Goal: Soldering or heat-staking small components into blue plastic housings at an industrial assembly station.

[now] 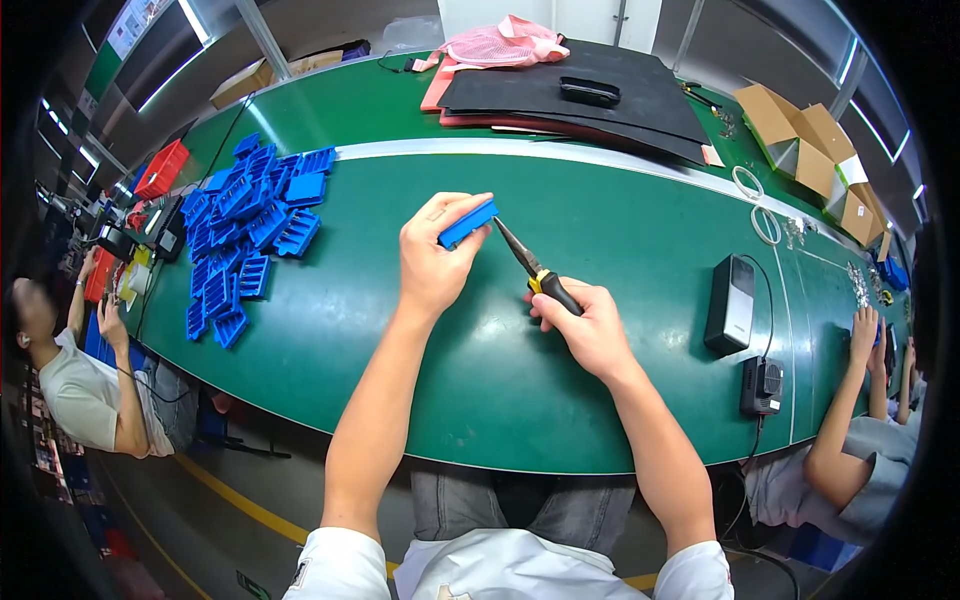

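Note:
Over the middle of the green table, my left hand (432, 255) grips a small blue plastic part (467, 226) between thumb and fingers, tilted up to the right. My right hand (588, 325) is closed around the black and yellow handles of long-nose pliers (540, 278). Their metal tip points up and left, close to the right end of the blue part; whether it touches cannot be made out. Left of my hands lies a heap of blue slotted plastic parts (240, 205).
A black power bank (731, 305) and a black adapter (762, 385) with cables lie at right. Black sheets (590, 100) and a pink mesh bag (505, 45) lie at the back. Open cardboard boxes (800, 140) stand far right. Other people sit at both sides.

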Tool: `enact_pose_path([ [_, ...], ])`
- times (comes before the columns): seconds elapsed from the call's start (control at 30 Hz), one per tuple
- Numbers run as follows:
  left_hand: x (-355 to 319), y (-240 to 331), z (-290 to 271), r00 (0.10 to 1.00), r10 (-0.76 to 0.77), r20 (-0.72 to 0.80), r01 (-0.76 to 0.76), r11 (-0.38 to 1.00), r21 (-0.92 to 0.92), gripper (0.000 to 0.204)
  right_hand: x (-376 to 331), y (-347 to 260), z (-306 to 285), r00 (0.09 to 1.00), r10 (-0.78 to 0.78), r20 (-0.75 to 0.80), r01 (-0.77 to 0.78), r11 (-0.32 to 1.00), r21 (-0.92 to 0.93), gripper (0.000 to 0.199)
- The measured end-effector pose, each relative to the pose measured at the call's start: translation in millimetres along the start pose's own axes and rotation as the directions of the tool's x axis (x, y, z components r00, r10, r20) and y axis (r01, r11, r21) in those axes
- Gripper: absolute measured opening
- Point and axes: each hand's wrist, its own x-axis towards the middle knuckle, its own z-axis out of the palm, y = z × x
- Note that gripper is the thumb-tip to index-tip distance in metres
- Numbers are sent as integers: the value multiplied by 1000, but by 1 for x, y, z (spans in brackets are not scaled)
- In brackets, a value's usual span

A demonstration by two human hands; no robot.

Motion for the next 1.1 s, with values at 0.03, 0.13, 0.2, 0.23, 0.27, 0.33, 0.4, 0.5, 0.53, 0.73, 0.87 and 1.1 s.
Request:
enact_pose_path([
  [0.03,1,0,1,1000,12,-2,-12,1000,1,32,0,1,1,999,-27,-25,28,999,22,20],
  [0.13,0,1,-1,1000,-11,16,11,1000,2,32,-1,-3,2,998,-44,-52,45,999,9,23],
  [0.2,-1,0,-3,998,-46,35,46,999,1,33,-2,-7,3,998,-35,-52,34,999,-27,23],
  [0.23,-2,-2,-3,998,-37,40,37,999,8,33,-2,-8,4,998,-23,-50,21,999,-32,24],
  [0.27,-1,-1,-2,999,-27,43,26,1000,12,33,-2,-10,3,999,-12,-50,10,999,-41,25],
  [0.33,0,4,1,997,-57,43,57,998,-1,33,-2,-3,2,999,-12,-49,11,1000,-21,26],
  [0.4,-1,5,1,995,-89,43,89,996,-11,33,-1,-1,2,999,-11,-43,11,1000,2,27],
  [0.5,-1,0,3,1000,-15,26,15,1000,2,33,-1,-3,3,1000,-28,-13,29,999,28,28],
  [0.53,-1,1,3,1000,-29,11,29,1000,-7,31,-1,-3,3,1000,-6,-12,6,999,34,28],
  [0.73,-3,-2,1,995,-59,-86,59,998,-6,27,-1,-4,7,999,45,2,-45,999,29,26],
  [0.87,-1,-1,0,998,-61,-12,61,998,5,30,-5,-8,7,999,29,-22,-26,993,115,22],
  [1.1,-2,-3,0,998,-56,-18,55,997,-62,31,-6,-8,8,1000,-8,24,7,999,45,20],
])
